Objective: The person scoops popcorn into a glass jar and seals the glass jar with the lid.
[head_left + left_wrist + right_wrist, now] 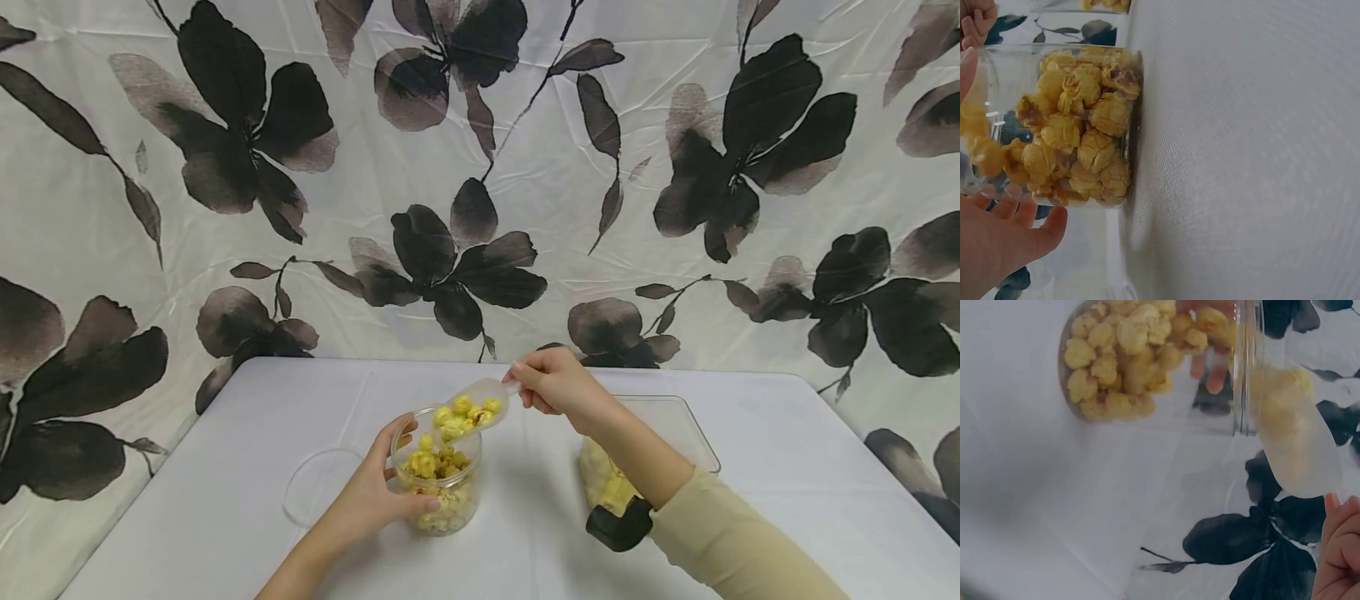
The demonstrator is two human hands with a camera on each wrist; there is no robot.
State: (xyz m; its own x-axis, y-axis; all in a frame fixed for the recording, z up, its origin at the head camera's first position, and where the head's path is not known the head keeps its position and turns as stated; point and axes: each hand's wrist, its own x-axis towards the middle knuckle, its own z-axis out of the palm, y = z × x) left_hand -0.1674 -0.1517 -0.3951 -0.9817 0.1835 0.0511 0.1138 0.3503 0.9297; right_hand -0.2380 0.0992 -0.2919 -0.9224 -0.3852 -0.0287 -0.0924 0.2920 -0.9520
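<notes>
I have the left hand (pixel 382 485) curved wide round the upright jar (pixel 476 456), the right hand (pixel 551 385) pinching the scoop (pixel 500 400) by its handle. The scoop's long axis slopes down from right hand toward left, popcorn (pixel 459 422) over the jar's mouth.

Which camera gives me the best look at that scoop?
The head view: it shows the scoop from above, popcorn in its bowl, held by the right hand. The right wrist view shows its blurred outer side; I cannot make it out in the left wrist view.
</notes>
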